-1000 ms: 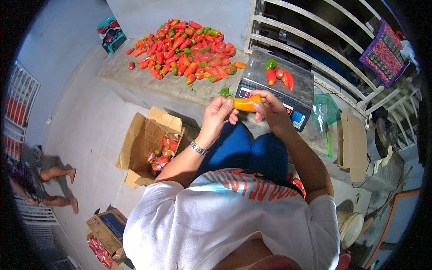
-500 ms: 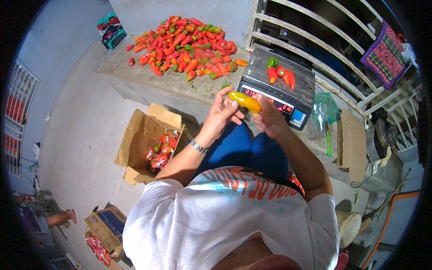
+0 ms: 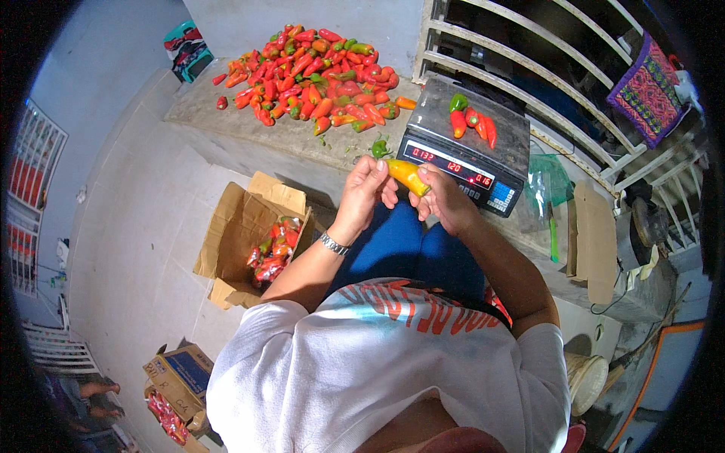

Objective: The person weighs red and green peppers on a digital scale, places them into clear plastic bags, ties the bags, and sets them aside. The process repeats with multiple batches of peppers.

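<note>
At your near left, another person's bare legs (image 3: pixel 100 389) show at the rim, and to the right of them stands a cardboard box (image 3: pixel 187 371) with a blue panel. Far left, a teal chair (image 3: pixel 199 66) stands by the end of the bench (image 3: pixel 198 109). Nearer, on the floor, an open carton (image 3: pixel 226 234) holds peppers in clear wrapping (image 3: pixel 278 249). Beyond it, a heap of loose peppers (image 3: pixel 317 84), mostly red, spreads over the bench.

Your left hand (image 3: pixel 364 192), a metal watch (image 3: pixel 333 244) on its wrist, grasps the far left end of a yellow-orange pepper (image 3: pixel 408 177) with its fingers. A green pepper (image 3: pixel 380 148) lies just beyond that hand. The yellow-orange pepper is tilted between your two hands, above your lap and in front of the scale. Your right hand (image 3: pixel 447 201) has its fingers closed on the pepper's near right end.

Right of the heap, the black scale (image 3: pixel 504 164) carries a few red and green peppers (image 3: pixel 473 118), its display lit. Farther right come a green bag (image 3: pixel 559 181), an upright cardboard piece (image 3: pixel 594 249) and a patterned purple cloth (image 3: pixel 646 90).
</note>
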### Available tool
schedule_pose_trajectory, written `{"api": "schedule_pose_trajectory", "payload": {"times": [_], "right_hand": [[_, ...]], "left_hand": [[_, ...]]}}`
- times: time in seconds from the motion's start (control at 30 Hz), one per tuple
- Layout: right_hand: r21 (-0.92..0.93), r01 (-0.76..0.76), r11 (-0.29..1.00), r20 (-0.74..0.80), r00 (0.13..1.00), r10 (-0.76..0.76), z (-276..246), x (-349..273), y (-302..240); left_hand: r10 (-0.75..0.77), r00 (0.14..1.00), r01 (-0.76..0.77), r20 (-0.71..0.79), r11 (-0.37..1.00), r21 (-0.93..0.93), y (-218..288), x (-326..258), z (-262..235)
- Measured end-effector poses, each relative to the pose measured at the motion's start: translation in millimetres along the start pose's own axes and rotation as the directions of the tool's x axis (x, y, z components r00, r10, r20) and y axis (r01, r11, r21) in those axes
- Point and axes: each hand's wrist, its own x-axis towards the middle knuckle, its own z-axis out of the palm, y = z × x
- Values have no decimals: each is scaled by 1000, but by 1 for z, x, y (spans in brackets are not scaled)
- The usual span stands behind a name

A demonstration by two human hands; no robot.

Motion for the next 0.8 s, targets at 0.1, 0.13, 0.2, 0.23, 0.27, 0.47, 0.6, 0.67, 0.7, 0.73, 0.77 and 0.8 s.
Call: {"api": "schedule_pose_trajectory", "payload": {"times": [0.1,0.13,0.2,0.23,0.27,0.47,0.6,0.67,0.7,0.73,0.77,0.8], "right_hand": [[65,-20,998,-1,1000,20,-2,1,3],[87,-55,995,2,998,55,-4,1,4],[128,-126,984,8,992,126,-8,4,5],[151,-101,983,25,995,98,-7,4,5],[174,-78,982,43,997,71,-6,4,6],[193,-72,978,56,996,62,0,2,5],[-24,-33,999,-122,992,30,-3,12,16],[-147,4,989,-113,993,-21,-16,10,21],[-208,26,978,-101,994,-48,-23,7,23],[-293,60,954,-173,978,-114,-25,-3,24],[-459,93,884,-124,978,-168,-47,-3,35],[-449,74,891,-150,976,-156,-54,-9,35]], "left_hand": [[-15,1000,15,-3,999,37,-2,1,-1],[-25,1000,25,-8,999,42,-2,1,-1],[-46,999,47,-18,998,47,-2,2,0],[-52,998,53,-37,998,29,-2,3,3],[-58,997,59,-58,998,10,-3,4,6],[-55,995,59,-89,997,42,-18,11,-10],[-21,995,32,-100,994,107,-23,14,-13],[-60,996,68,-64,990,122,-30,14,-11],[-77,996,83,-49,988,132,-31,13,-9],[-101,995,99,9,987,125,-33,12,-6],[-122,990,112,72,985,128,-37,11,-4],[-145,983,122,114,975,186,-43,9,-2]]}}
